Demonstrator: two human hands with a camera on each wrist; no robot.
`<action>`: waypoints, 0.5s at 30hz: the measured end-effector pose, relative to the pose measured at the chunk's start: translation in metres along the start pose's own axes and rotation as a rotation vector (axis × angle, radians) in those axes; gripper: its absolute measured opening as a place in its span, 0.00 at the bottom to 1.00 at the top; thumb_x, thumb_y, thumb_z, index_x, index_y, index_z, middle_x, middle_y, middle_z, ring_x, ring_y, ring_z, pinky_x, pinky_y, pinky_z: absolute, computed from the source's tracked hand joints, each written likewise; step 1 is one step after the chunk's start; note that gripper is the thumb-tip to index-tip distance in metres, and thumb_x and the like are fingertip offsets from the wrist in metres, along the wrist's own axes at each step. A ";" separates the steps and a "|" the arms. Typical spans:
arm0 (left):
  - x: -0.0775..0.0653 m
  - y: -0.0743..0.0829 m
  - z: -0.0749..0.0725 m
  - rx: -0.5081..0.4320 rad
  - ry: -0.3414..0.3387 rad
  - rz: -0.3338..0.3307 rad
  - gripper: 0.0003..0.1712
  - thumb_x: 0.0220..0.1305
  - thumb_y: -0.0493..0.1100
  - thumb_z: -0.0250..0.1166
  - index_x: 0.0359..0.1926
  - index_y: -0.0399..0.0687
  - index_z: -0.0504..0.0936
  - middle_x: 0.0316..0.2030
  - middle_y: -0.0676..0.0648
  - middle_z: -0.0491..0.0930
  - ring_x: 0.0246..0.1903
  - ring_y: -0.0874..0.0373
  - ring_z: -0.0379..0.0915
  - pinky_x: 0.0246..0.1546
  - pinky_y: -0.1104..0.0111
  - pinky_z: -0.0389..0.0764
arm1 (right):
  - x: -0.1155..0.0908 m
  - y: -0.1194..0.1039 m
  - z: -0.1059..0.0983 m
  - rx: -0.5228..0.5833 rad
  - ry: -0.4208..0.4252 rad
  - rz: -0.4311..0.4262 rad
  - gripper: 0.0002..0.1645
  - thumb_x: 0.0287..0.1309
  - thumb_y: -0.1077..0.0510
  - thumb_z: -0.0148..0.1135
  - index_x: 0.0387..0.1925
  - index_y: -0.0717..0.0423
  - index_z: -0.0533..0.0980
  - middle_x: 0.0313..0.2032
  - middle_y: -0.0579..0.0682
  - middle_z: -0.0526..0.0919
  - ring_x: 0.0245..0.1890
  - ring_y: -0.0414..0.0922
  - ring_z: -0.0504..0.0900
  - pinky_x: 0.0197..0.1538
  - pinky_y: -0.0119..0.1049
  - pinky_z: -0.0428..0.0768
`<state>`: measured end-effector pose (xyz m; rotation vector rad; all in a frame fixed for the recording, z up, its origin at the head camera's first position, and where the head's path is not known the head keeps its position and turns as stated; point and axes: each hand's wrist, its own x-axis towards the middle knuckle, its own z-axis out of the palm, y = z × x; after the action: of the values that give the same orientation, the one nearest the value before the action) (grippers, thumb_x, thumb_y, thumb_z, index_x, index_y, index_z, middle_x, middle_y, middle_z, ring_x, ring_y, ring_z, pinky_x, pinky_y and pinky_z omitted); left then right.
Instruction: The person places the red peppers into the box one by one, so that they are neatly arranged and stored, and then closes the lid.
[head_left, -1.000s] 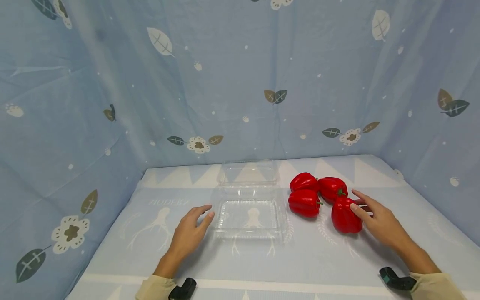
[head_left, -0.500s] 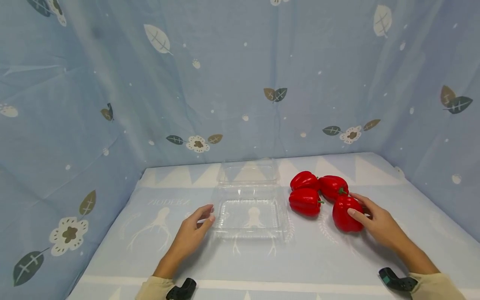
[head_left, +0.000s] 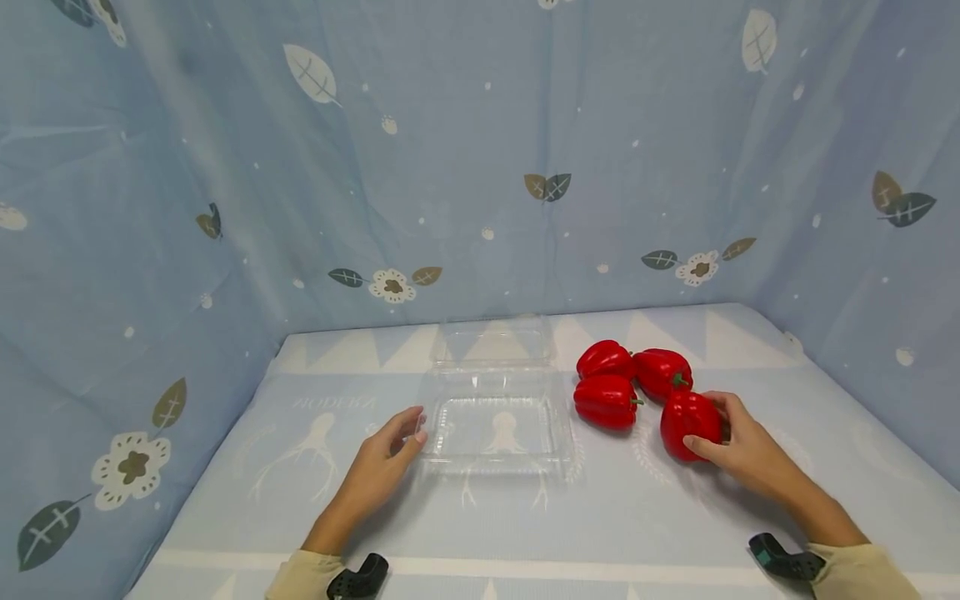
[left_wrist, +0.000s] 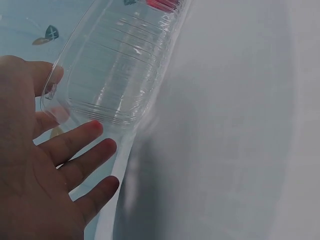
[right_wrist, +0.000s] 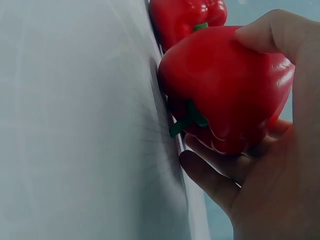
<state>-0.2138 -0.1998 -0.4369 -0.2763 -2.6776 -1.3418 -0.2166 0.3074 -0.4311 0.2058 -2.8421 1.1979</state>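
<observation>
In the head view, my right hand (head_left: 750, 442) grips the nearest red bell pepper (head_left: 684, 427), thumb on its near side and fingers around its far right side. The right wrist view shows the same pepper (right_wrist: 225, 85) between thumb and fingers, close to the table. Left of it, my left hand (head_left: 382, 467) is at the left rim of a clear plastic clamshell container (head_left: 495, 461), its lid (head_left: 491, 340) folded back. In the left wrist view, thumb and index finger pinch the container's corner (left_wrist: 47, 102); the other fingers (left_wrist: 87, 165) are spread.
Several more red bell peppers lie grouped behind the held one, including a front left pepper (head_left: 606, 402) and a back right pepper (head_left: 662, 374). A patterned cloth covers the table (head_left: 525, 533). Blue curtains (head_left: 465, 167) enclose the back and sides.
My right hand has closed in around the nearest pepper, its thumb moving down onto the near side. The left hand has stayed at the container's left rim, nearly still.
</observation>
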 end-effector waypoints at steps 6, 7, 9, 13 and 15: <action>-0.001 -0.002 0.002 -0.001 -0.017 -0.011 0.30 0.74 0.51 0.59 0.73 0.51 0.67 0.65 0.44 0.74 0.63 0.43 0.71 0.63 0.46 0.68 | -0.002 0.001 0.002 0.006 0.003 -0.031 0.49 0.58 0.48 0.71 0.69 0.67 0.56 0.59 0.67 0.71 0.55 0.64 0.72 0.50 0.60 0.81; -0.001 -0.002 0.003 0.000 -0.018 -0.010 0.30 0.74 0.51 0.59 0.73 0.51 0.67 0.65 0.44 0.74 0.63 0.43 0.71 0.63 0.47 0.68 | -0.002 0.001 0.002 -0.002 0.005 -0.033 0.49 0.58 0.47 0.70 0.69 0.66 0.57 0.59 0.67 0.71 0.56 0.64 0.72 0.50 0.60 0.81; -0.001 -0.002 0.003 -0.007 -0.021 -0.006 0.31 0.75 0.51 0.59 0.73 0.51 0.66 0.65 0.44 0.74 0.64 0.44 0.70 0.64 0.47 0.67 | -0.002 0.001 0.001 -0.015 0.012 -0.036 0.48 0.60 0.46 0.69 0.70 0.65 0.57 0.59 0.68 0.71 0.56 0.65 0.72 0.49 0.60 0.81; 0.000 -0.002 0.003 -0.027 -0.028 0.004 0.31 0.75 0.50 0.59 0.74 0.51 0.65 0.66 0.44 0.73 0.65 0.46 0.69 0.65 0.48 0.66 | 0.000 -0.001 0.000 0.003 0.024 -0.031 0.48 0.62 0.44 0.67 0.73 0.62 0.56 0.61 0.68 0.70 0.57 0.65 0.72 0.48 0.57 0.82; 0.000 -0.001 0.003 -0.038 -0.037 0.005 0.31 0.75 0.49 0.60 0.74 0.50 0.65 0.66 0.45 0.73 0.65 0.46 0.69 0.66 0.48 0.66 | 0.001 -0.002 0.000 0.038 0.027 -0.036 0.48 0.64 0.45 0.66 0.73 0.63 0.55 0.61 0.69 0.69 0.57 0.65 0.72 0.47 0.51 0.84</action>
<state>-0.2144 -0.1984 -0.4394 -0.3144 -2.6814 -1.4005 -0.2169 0.3060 -0.4296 0.2393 -2.7825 1.2396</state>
